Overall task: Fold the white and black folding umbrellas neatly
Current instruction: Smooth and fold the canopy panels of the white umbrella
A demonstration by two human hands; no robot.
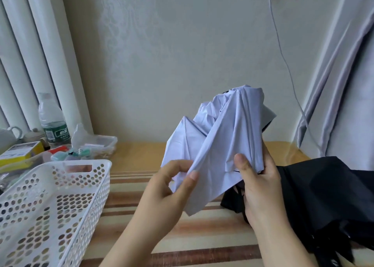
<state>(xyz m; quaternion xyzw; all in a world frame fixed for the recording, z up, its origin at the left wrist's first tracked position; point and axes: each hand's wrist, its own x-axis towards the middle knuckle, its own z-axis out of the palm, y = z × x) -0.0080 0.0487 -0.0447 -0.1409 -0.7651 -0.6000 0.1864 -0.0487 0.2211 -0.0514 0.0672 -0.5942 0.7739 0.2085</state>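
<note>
The white folding umbrella (224,133) is held upright above the table, its pale canopy loosely bunched in folds with a dark lining showing at its edges. My right hand (261,183) grips the umbrella's lower end, thumb pressed on the cloth. My left hand (172,185) pinches one flap of the white canopy between thumb and fingers. The black umbrella (327,202) lies slack on the table at the right, partly behind my right hand.
A white perforated basket (81,196) stands at the left on the striped tablecloth (202,236). Behind it are a water bottle (53,121), a yellow box (22,153), a clear tub with clips and a teapot. A curtain (344,84) and a cable hang at the right.
</note>
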